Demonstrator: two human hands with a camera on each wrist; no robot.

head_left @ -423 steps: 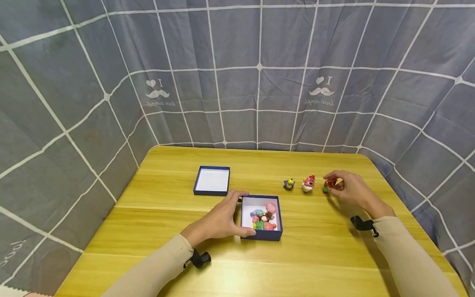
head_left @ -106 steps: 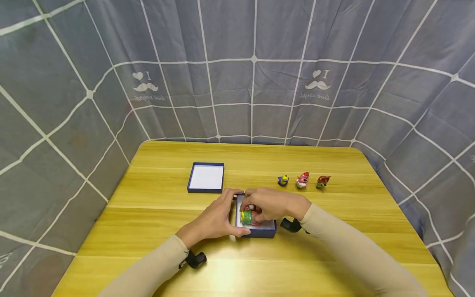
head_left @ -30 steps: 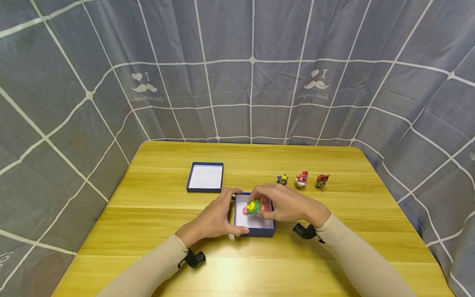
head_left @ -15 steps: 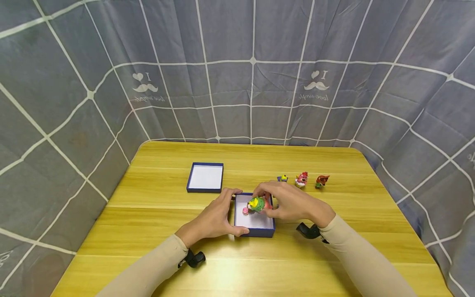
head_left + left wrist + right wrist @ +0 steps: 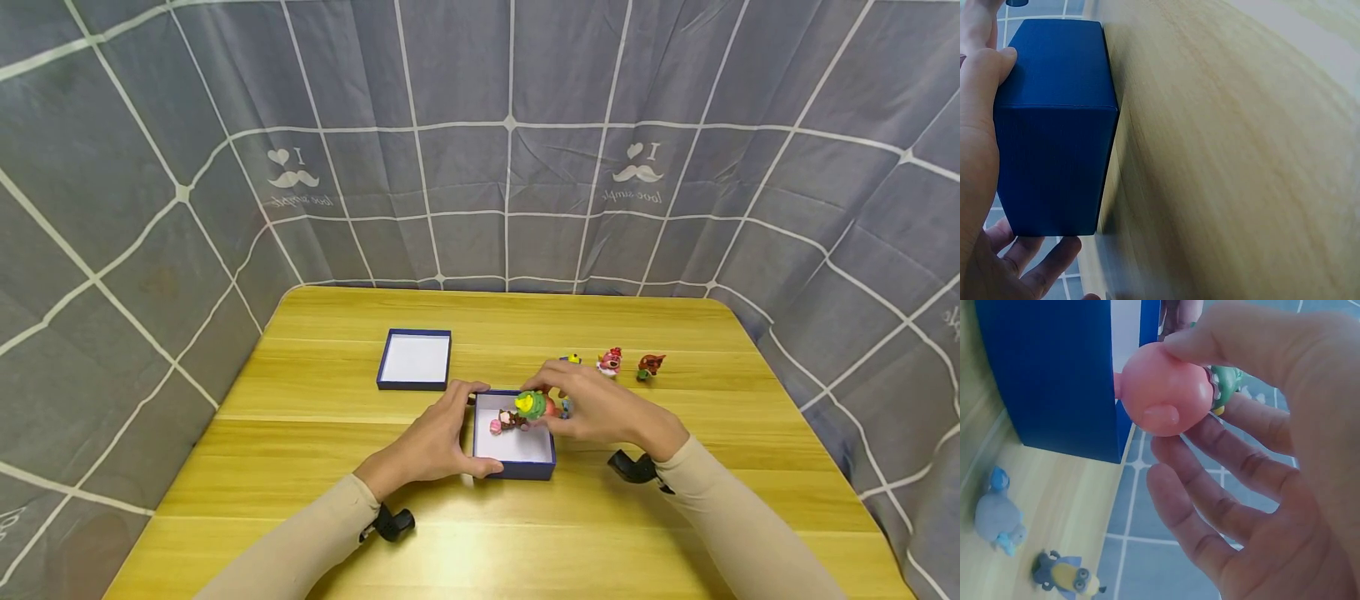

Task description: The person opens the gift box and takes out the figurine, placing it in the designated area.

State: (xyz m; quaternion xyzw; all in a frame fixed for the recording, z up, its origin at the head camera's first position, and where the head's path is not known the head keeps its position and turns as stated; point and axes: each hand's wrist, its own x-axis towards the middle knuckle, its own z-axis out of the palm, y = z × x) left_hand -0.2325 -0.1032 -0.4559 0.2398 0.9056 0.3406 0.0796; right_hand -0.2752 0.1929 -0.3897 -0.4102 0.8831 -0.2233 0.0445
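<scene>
My left hand (image 5: pixel 431 437) grips the blue box (image 5: pixel 517 472) from its left side, thumb on the near wall and fingers at the far wall. In my right hand (image 5: pixel 603 408) is a toy figurine (image 5: pixel 1166 390) with a round pink head and a green body, pinched between thumb and fingers above the box's right part. Inside the white-lined box lie a brown figurine (image 5: pixel 507 418) and a small pink piece (image 5: pixel 496 427); whether they are joined I cannot tell. A grey-blue figurine (image 5: pixel 999 512) rests on the table right of the box, mostly hidden by my hand in the head view.
Back right stand a Minion figurine (image 5: pixel 1067 576), a pink bear figurine (image 5: pixel 610 362) and a red-brown fox-like figurine (image 5: pixel 650 366). The box lid (image 5: pixel 415 358) lies inside-up at the back left of the wooden table (image 5: pixel 330 417). A grey checked curtain (image 5: pixel 465 183) hangs behind.
My right hand has lifted the pink-headed figurine and shifted right, uncovering the brown one. Since the oldest frame, the red-brown figurine was released and the blue one left the box. My left hand stays put.
</scene>
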